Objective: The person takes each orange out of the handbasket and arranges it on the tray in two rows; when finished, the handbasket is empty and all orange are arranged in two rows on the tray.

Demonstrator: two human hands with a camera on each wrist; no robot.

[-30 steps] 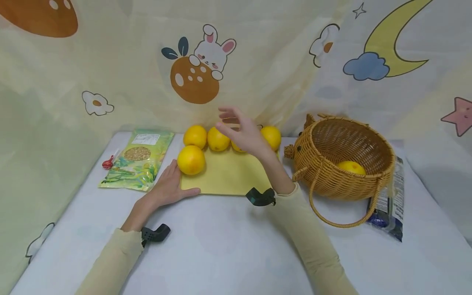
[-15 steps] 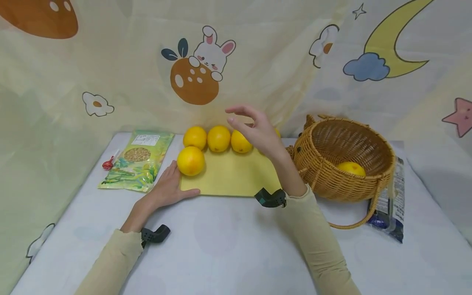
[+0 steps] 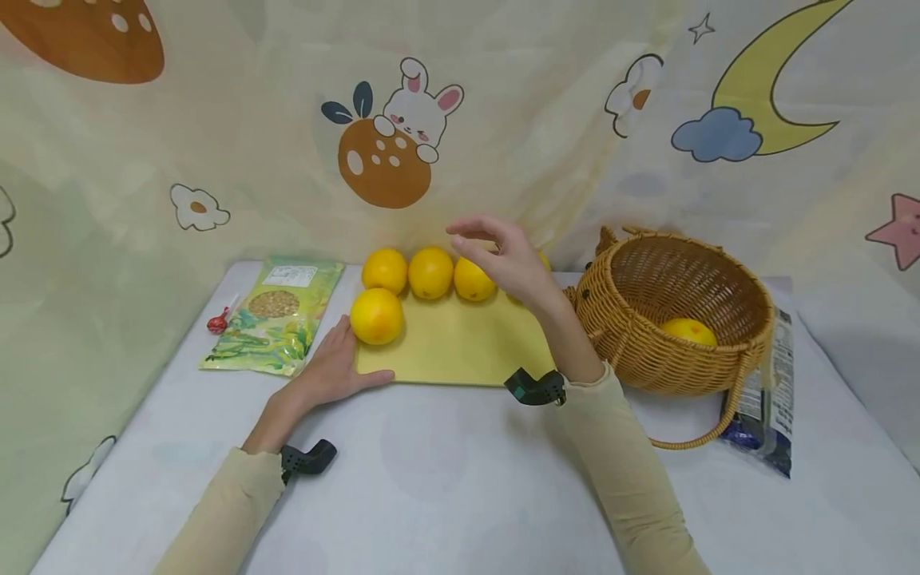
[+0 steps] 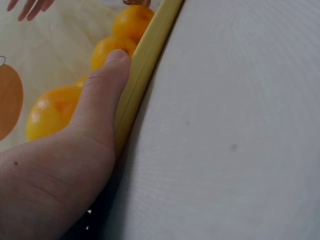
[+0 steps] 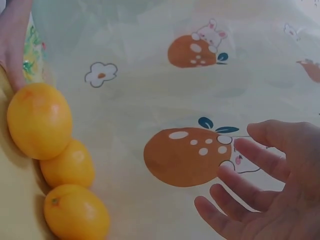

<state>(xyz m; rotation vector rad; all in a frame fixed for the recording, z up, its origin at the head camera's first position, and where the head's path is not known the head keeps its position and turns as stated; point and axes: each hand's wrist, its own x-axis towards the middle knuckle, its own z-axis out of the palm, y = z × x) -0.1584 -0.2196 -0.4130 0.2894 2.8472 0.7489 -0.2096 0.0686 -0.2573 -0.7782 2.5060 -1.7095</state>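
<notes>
Oranges (image 3: 377, 316) sit on the board (image 3: 460, 343), your left hand (image 3: 332, 369) straight-fingered against its near left corner, gripping nothing. Your right hand (image 3: 509, 259) hangs above them, fingers loosely bent, empty

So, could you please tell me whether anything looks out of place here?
Nothing looks spilled or damaged around the yellow board. Only the dark packet seems slightly untidy: the wicker basket hides part of it, though I cannot tell whether it is pinned underneath.
</notes>
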